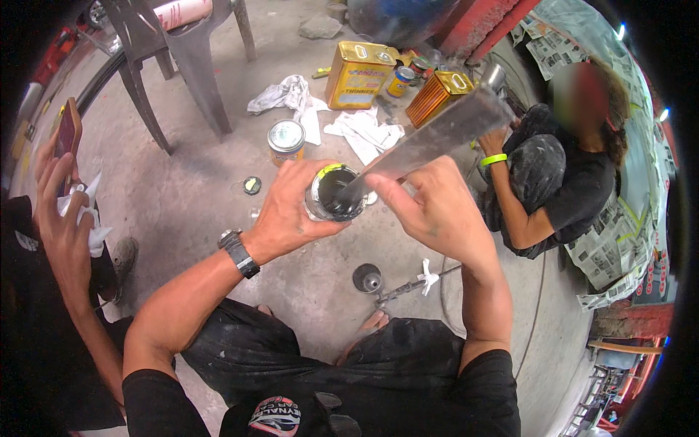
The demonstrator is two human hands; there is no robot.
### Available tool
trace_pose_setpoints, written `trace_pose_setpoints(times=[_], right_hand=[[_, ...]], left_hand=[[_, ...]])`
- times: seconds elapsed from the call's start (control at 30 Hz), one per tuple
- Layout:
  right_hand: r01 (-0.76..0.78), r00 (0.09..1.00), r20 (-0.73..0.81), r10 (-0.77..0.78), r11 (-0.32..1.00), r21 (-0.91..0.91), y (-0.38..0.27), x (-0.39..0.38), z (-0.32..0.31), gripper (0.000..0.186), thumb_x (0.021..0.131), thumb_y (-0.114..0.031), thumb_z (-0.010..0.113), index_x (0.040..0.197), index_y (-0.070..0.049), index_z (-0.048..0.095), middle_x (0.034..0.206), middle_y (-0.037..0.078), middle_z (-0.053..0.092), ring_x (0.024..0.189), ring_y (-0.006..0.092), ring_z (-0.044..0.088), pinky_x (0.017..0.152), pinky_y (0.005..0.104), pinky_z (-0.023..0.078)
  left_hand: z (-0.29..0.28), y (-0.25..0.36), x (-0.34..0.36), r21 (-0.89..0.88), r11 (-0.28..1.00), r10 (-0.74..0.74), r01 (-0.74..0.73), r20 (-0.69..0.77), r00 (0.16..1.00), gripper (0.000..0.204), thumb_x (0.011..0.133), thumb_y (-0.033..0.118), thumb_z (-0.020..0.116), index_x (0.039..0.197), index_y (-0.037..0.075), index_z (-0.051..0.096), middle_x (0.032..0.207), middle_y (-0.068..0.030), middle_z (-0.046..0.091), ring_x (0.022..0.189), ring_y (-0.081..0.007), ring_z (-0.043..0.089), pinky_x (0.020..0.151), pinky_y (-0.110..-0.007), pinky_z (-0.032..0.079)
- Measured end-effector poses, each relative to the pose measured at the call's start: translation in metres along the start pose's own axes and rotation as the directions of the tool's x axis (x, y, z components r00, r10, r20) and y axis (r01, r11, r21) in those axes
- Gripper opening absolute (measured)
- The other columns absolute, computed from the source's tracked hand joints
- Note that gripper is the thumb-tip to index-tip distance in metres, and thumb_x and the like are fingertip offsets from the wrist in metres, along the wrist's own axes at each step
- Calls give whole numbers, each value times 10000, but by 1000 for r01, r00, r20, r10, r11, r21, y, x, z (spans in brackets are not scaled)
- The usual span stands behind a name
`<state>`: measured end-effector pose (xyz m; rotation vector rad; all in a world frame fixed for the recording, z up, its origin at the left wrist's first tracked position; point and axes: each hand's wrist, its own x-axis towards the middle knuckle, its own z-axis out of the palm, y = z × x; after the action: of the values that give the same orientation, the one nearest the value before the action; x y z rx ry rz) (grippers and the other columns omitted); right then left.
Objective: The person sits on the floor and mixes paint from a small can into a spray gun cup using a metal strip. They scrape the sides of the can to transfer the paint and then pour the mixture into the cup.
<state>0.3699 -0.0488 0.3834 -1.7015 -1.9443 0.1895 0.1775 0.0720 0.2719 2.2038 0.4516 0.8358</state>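
My left hand (280,207) is wrapped round a small open can (313,204) of dark, glossy paint, held in front of me above the floor. In my right hand (440,215) is a long, flat, greyish stirring strip (448,131), pinched near its lower end. The strip slants up to the right, and its lower tip reaches into the can's mouth, against the dark paint. Part of the can's wall is hidden by my left fingers. A closed can with a pale lid (286,136) stands on the floor just beyond my left hand.
Yellow rectangular tins (357,76), smaller cans and white rags (291,98) lie ahead. A dark cup with metal fittings (369,278) and a hose sit near my feet. One person crouches right (539,175); another, at left, holds a phone (69,131). Grey chair (204,73) far left.
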Motion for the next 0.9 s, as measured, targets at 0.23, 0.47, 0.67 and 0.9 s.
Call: trace_pose_setpoints(times=[0.23,0.47,0.67,0.9], right_hand=[[12,1000,-3,-12,999,32,2,0,2,153,928,-134,730,1024,-16,738,944,102,706,850,224,668,762,346,510],[39,999,-34,-39,999,-8,12,-5,0,132,937,-115,716,1008,-6,742,886,97,702,816,209,673,725,335,510],[-46,999,-20,49,990,134,5,-1,0,116,940,-69,701,1001,21,743,838,94,686,760,195,663,677,317,502],[-141,989,12,145,931,337,-2,5,6,131,935,-114,701,971,2,749,870,152,713,797,297,678,732,357,506]], left_hand=[[3,-2,3,0,999,34,-34,-20,999,759,648,216,906,1321,57,595,1227,-113,640,1118,-325,548,1014,-422,433],[9,-1,5,-9,998,62,-63,-25,998,745,651,214,906,1313,60,601,1232,-113,645,1119,-316,556,1013,-419,431],[5,-2,4,-19,997,68,-69,-57,996,732,649,241,904,1293,60,609,1217,-127,649,1114,-322,569,1001,-423,431],[5,-8,2,-22,998,53,-54,-42,998,794,639,273,932,1325,60,592,1246,-118,625,1174,-310,562,1027,-422,439]])
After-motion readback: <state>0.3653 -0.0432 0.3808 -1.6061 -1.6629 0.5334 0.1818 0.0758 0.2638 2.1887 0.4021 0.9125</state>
